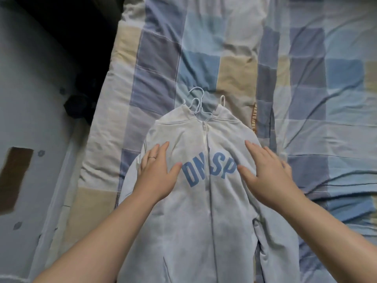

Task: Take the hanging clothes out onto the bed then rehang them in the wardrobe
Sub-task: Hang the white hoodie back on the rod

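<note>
Bare left forearm and right forearm reach up from the bottom edge. Left grip and right grip lie flat and wide open, fingers straight and spread, pressing on the chest of the hoodie and clasping nothing. A thin ring bands one left finger. The hoodie, soft pale-grey fleece with a centre zip, lies face up at lower centre on the bed. Thin white wire hanger hooks poke from its collar. The bedcover is wrinkled patchwork in blue, grey and cream squares. Grey floor fills the left, dark at upper left. Blue block letters on the chest read "DN SP", partly creased.
</note>
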